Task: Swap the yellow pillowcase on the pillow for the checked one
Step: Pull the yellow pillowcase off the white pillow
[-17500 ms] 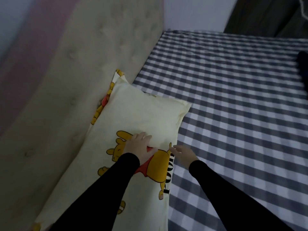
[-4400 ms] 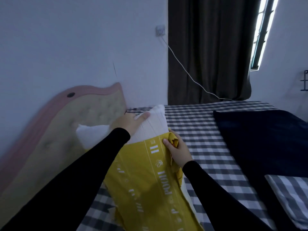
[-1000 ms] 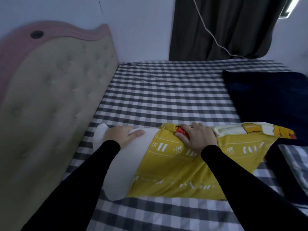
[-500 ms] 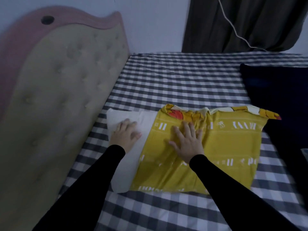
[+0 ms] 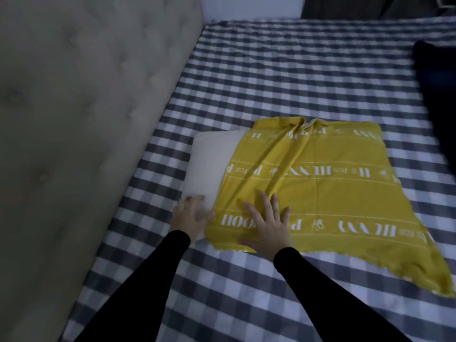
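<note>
Yellow pillowcase (image 5: 320, 188) is lying half-off the white pillow (image 5: 209, 164) on the checked bed (image 5: 296, 70); right hand (image 5: 267, 224) is pressing it with fingers spread flat, left hand (image 5: 188, 218) is gripping the pillow's corner.

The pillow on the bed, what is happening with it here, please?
A person is taking the yellow pillowcase off the white pillow. The left hand grips the bare near corner of the pillow, and the right hand lies flat on the case. The case is mostly off and spread over the checked bed sheet, beside the padded headboard.
</note>
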Demonstrator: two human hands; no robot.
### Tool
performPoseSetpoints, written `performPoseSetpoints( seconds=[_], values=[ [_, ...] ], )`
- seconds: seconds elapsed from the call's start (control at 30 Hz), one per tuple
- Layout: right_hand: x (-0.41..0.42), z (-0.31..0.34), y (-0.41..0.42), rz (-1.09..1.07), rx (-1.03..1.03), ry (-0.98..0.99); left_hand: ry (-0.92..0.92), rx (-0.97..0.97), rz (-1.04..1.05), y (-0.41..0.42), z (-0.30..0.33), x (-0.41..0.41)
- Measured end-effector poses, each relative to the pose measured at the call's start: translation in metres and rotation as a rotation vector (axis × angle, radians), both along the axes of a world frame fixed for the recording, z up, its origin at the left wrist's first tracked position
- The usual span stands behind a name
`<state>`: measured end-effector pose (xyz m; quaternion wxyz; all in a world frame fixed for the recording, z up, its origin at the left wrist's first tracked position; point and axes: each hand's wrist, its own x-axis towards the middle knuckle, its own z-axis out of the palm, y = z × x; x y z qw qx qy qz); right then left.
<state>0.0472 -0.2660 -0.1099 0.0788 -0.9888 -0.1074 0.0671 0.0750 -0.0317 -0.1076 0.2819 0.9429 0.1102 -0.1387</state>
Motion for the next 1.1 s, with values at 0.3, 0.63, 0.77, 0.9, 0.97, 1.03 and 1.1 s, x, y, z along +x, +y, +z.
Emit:
performPoseSetpoints(
  seconds=[0.3, 0.63, 0.77, 0.9, 0.97, 1.03, 1.1],
  values=[
    [-0.009, -0.027, 0.019, -0.443, 0.298, -0.349, 0.146, -0.379, 0.432, 0.008, -0.011, -0.004],
    [0.019, -0.003, 0.010, -0.819, 0.227, 0.067, 0.110, -0.225, 0.477, -0.014, 0.009, -0.004],
    [0.017, 0.014, -0.002, -0.810, 0.287, 0.008, 0.040, -0.238, 0.480, -0.017, 0.027, -0.002],
    [0.012, 0.036, -0.036, -0.932, 0.455, 0.005, 0.019, -0.210, 0.445, -0.015, 0.051, 0.005],
    [0.006, 0.046, -0.069, -1.051, 0.564, -0.032, 0.015, -0.194, 0.445, -0.014, 0.058, 0.005],
    [-0.006, 0.055, -0.097, -1.126, 0.628, -0.076, 0.013, -0.166, 0.456, -0.013, 0.063, -0.001],
    [-0.015, 0.060, -0.103, -1.107, 0.696, -0.076, 0.018, -0.167, 0.475, -0.013, 0.064, -0.009]
  ],
)
